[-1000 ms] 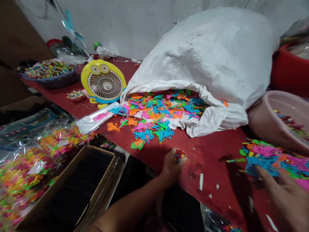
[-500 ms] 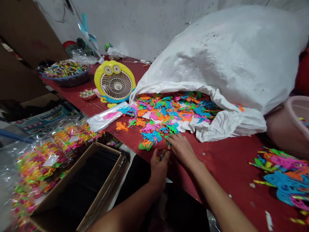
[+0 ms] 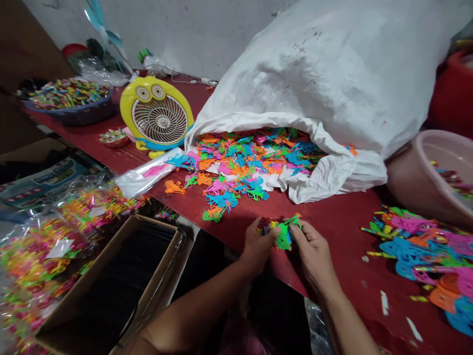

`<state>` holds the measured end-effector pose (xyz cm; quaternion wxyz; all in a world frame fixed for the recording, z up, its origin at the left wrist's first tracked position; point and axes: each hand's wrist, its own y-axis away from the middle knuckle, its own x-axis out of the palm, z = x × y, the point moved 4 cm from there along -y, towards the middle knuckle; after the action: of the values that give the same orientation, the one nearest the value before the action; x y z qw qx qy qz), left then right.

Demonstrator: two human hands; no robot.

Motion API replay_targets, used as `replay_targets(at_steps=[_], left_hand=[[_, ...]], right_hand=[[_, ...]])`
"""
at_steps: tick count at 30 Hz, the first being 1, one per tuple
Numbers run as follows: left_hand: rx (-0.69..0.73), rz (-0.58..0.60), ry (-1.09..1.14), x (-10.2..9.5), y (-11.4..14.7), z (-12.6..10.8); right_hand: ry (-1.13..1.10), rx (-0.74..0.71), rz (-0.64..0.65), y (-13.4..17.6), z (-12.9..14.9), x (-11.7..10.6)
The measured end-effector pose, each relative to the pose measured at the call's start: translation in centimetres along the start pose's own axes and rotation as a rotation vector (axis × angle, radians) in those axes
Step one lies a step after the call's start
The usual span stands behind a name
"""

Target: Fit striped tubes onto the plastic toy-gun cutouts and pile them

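Close together over the front edge of the red table, both my hands are closed. My left hand (image 3: pixel 257 246) wraps round a small bundle of colourful striped sticks (image 3: pixel 265 226), mostly hidden by the fingers. My right hand (image 3: pixel 313 249) pinches a bright green plastic lattice piece (image 3: pixel 283 237) with a thin stem, held against the bundle. Just beyond lies a loose heap of similar plastic pieces (image 3: pixel 221 199) in orange, blue, pink and green, spilling out of a big white sack (image 3: pixel 314 74). To the right, more pieces on striped sticks (image 3: pixel 410 246) lie piled up.
A yellow fan (image 3: pixel 162 121) stands left of the sack, with a clear plastic bag (image 3: pixel 138 182) before it. Farther back is a blue basin (image 3: pixel 84 112) of striped sticks. A cardboard box (image 3: pixel 155 271) and filled bags (image 3: pixel 33 256) sit lower left; a pink tub (image 3: pixel 410 158) stands right.
My right hand has come back from the edge of the heap and now holds the green plastic piece. My left hand has risen with the bundle. The view has turned rightward.
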<state>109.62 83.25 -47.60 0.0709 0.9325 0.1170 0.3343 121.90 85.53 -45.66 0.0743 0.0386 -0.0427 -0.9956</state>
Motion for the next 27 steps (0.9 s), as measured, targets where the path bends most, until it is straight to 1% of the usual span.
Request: replay_targets(at_steps=[2, 5, 9, 10, 14, 17, 19, 22, 27], left_hand=[[0.005, 0.000, 0.003, 0.4, -0.1, 0.6], [0.026, 0.045, -0.002, 0.9, -0.3, 0.9], [0.045, 0.087, -0.088, 1.1, -0.2, 0.9], [0.047, 0.096, -0.109, 1.2, -0.1, 0.9], [0.057, 0.106, -0.150, 1.2, -0.1, 0.9], [0.062, 0.097, -0.152, 1.2, -0.3, 1.1], [0.061, 0.113, -0.143, 1.2, -0.3, 1.3], [0.066, 0.142, -0.139, 1.1, -0.3, 1.5], [0.091, 0.193, -0.151, 1.1, -0.1, 1.4]], right_hand=[[0.036, -0.011, -0.021, 0.6, -0.4, -0.3], [0.097, 0.002, -0.035, 1.1, -1.0, -1.1], [0.104, -0.028, -0.202, 1.4, -0.7, -3.2], [0.114, -0.038, -0.216, 1.5, -0.4, -3.5], [0.190, -0.074, -0.132, 2.1, 0.6, -3.1], [0.259, -0.108, -0.163, 2.5, 0.8, -2.8], [0.281, -0.133, -0.187, 2.6, 0.7, -2.8], [0.327, -0.174, -0.174, 2.5, 0.5, -2.9], [0.467, -0.238, -0.147, 2.5, 0.7, -3.0]])
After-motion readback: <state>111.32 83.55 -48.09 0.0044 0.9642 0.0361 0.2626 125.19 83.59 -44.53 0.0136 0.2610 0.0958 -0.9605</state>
